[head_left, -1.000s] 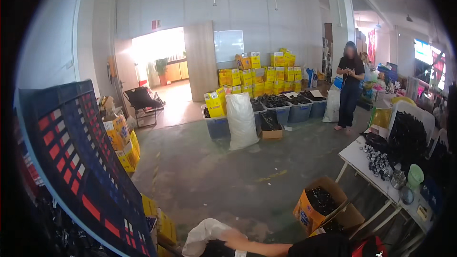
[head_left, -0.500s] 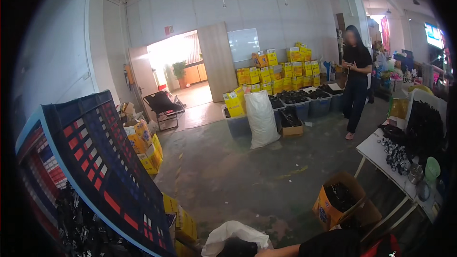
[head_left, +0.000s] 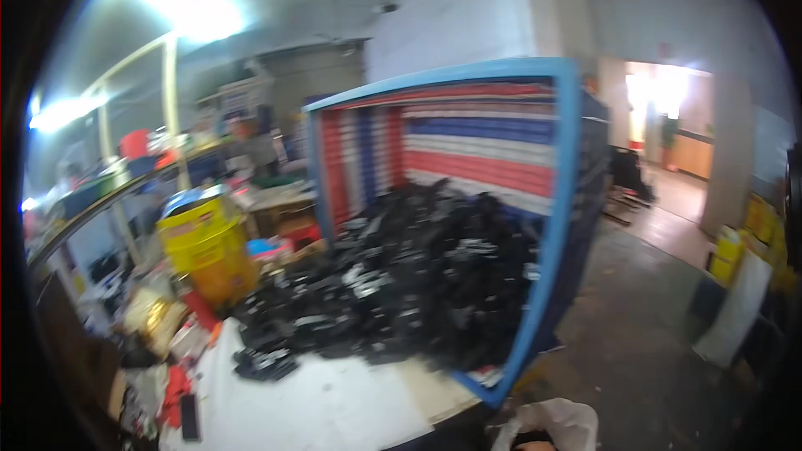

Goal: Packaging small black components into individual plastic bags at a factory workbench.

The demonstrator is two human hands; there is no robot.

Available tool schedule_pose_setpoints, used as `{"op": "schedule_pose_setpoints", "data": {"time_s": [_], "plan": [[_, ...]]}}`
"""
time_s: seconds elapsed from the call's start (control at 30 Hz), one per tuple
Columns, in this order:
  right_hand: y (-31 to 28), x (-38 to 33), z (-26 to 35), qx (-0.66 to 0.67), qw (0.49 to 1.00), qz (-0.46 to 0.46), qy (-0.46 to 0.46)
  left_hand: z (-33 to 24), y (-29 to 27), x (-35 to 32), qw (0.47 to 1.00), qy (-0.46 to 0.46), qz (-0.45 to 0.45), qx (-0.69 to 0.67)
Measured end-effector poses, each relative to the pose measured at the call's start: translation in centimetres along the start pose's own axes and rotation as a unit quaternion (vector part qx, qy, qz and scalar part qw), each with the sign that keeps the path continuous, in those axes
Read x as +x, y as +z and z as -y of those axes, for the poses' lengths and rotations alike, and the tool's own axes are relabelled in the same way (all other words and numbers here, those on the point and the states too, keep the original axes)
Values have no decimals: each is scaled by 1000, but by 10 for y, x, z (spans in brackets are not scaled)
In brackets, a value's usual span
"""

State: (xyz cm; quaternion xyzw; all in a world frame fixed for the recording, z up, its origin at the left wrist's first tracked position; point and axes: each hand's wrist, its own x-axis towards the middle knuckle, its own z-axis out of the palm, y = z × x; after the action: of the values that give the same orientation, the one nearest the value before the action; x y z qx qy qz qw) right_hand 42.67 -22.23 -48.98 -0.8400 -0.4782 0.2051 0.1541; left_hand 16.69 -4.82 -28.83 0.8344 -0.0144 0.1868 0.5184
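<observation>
At the bottom edge, the mouth of a white woven sack [head_left: 572,418] shows, with a dark inside. A small patch of skin, apparently part of my right hand [head_left: 535,446], lies at that mouth; its fingers are cut off and blurred. My left hand is out of the picture. In front of me a large heap of black, shiny small pieces [head_left: 418,276] spills from a blue-framed crate on its side [head_left: 561,200], lined with red, white and blue striped sheeting, onto a white tabletop [head_left: 326,405]. The kind of the pieces is too blurred to tell.
Left of the heap stands a yellow container [head_left: 209,246] among mixed clutter. A dark phone-like slab [head_left: 191,418] lies at the table's left edge. Shelving [head_left: 125,175] runs behind. Far right are a doorway [head_left: 668,134], a folding chair [head_left: 631,179] and yellow boxes [head_left: 760,221].
My view has swung left, from the open floor to the heap and the crate's open side. The sack now sits further right in the picture, and my right forearm has mostly left view.
</observation>
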Motion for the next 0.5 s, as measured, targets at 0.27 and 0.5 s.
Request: {"op": "schedule_pose_setpoints", "data": {"time_s": [0.27,0.5], "plan": [[-106,5,55,-54,988,108,-94,-197,-193,-101,657,160,-550,489],[-152,4,189,-146,968,96,-179,-263,-227,-117,445,357,-530,627]]}}
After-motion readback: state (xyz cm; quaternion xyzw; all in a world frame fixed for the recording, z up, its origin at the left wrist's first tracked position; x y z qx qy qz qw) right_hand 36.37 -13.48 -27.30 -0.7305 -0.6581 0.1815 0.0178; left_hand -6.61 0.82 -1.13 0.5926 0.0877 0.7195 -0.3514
